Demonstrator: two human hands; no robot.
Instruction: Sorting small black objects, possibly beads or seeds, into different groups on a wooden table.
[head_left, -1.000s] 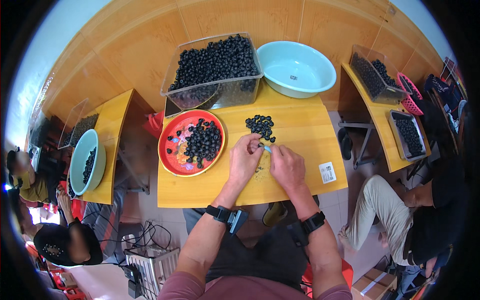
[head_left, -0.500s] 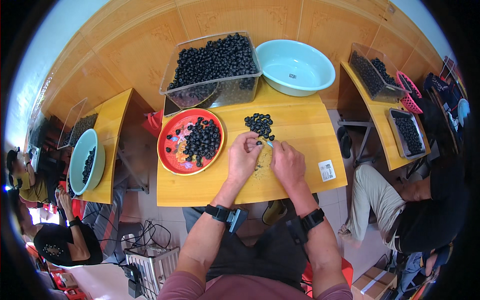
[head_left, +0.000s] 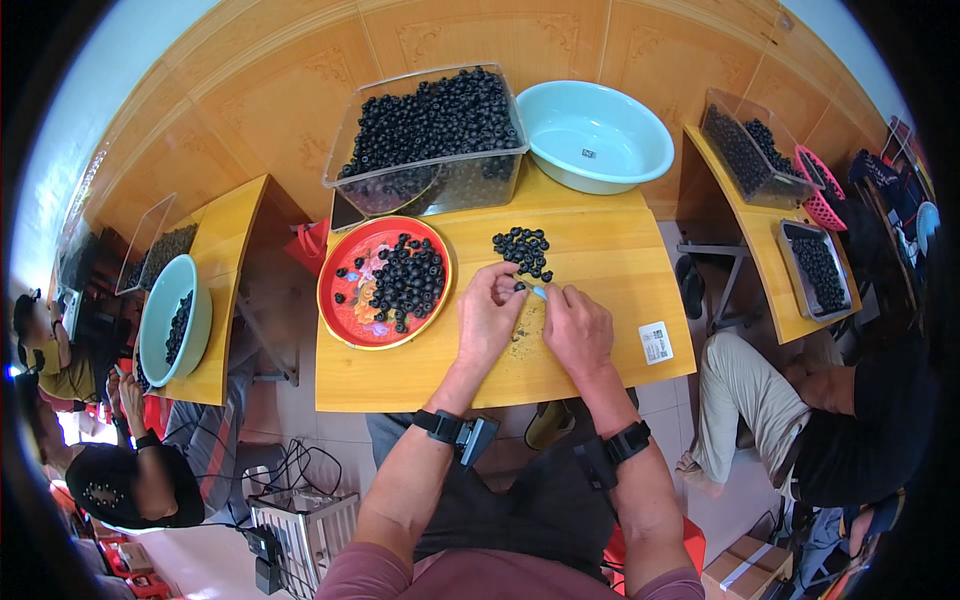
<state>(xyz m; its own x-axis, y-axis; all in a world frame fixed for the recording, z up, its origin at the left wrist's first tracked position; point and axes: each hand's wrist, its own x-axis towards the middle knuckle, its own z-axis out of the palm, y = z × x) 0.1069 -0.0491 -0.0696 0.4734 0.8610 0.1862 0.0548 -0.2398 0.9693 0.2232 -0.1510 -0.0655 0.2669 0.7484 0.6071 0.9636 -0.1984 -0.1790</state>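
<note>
My left hand (head_left: 487, 312) pinches a single small black bead (head_left: 520, 287) between thumb and fingertips. Close against it, my right hand (head_left: 578, 327) grips a slim tool with a light-blue part (head_left: 540, 292); its tip meets or nearly meets the bead, and the rest is hidden in my fingers. Fine dark crumbs (head_left: 522, 338) are scattered on the wood below both hands. Just beyond my fingertips lies a loose pile of black beads (head_left: 521, 246). To the left, a round red tray (head_left: 342, 312) with a flower pattern holds more of these beads.
A clear plastic bin (head_left: 440, 190) heaped with black beads stands at the back, beside a light-blue basin (head_left: 640, 170). A white label (head_left: 656, 343) is stuck on the table (head_left: 420, 385) at right. Neighbouring tables (head_left: 225, 250) flank mine, with people seated at both sides.
My hands keep almost the same pose around the bead, with only a slight shift of the tool. The whole view has drifted a little; the piles look unchanged.
</note>
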